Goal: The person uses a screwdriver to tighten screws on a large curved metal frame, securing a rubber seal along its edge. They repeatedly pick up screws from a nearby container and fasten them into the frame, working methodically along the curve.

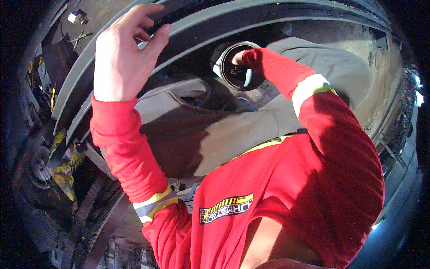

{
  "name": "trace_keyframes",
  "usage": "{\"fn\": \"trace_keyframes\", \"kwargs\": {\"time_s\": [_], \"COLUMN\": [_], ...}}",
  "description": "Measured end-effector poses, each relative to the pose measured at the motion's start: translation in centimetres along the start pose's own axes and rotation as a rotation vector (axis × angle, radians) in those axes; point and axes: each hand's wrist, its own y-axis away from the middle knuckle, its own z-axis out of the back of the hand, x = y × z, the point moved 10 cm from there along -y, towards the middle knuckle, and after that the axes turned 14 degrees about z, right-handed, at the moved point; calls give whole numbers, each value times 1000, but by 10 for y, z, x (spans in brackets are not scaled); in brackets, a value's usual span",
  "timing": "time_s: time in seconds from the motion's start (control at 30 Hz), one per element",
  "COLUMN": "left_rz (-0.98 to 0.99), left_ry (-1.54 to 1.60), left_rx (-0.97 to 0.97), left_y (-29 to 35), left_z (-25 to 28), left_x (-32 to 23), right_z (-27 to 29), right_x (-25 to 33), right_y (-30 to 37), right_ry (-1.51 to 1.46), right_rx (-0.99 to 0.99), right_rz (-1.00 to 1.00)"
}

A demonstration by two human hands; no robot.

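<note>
My left hand (pixel 127 58) is raised at the upper left, in front of a long curved grey metal rail (pixel 76 83). Its fingers bend loosely, the thumb stands apart from them, and nothing shows plainly in the grasp. Whether it touches the rail I cannot tell. My right hand (pixel 238 58) reaches inside the mouth of a round can (pixel 222 74) with a dark interior. Most of that hand is hidden by the red sleeve and the can's rim, so its grip does not show. A short pale strip (pixel 247 78) is visible inside the can, near the hand.
My legs in grey trousers (pixel 179 134) are bent beneath my arms, on either side of the can. A second rail edge (pixel 268 20) curves across the top. Yellow-marked metal parts (pixel 64 172) lie at the left, and a small white-and-dark object (pixel 78 17) sits at the upper left.
</note>
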Motion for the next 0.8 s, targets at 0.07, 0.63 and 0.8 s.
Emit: {"fn": "trace_keyframes", "kwargs": {"time_s": [0.07,0.63,0.8], "left_rz": [-14,-10,-41], "left_ry": [-6,7,-20], "left_rx": [13,-9,-7], "left_y": [0,3,3], "left_z": [-1,2,1], "left_x": [-3,-3,-7], "right_z": [1,-10,-23], "right_x": [-2,6,14], "right_y": [1,9,20], "right_ry": [3,3,-15], "right_rx": [8,18,8], "right_rz": [-5,-15,-29]}}
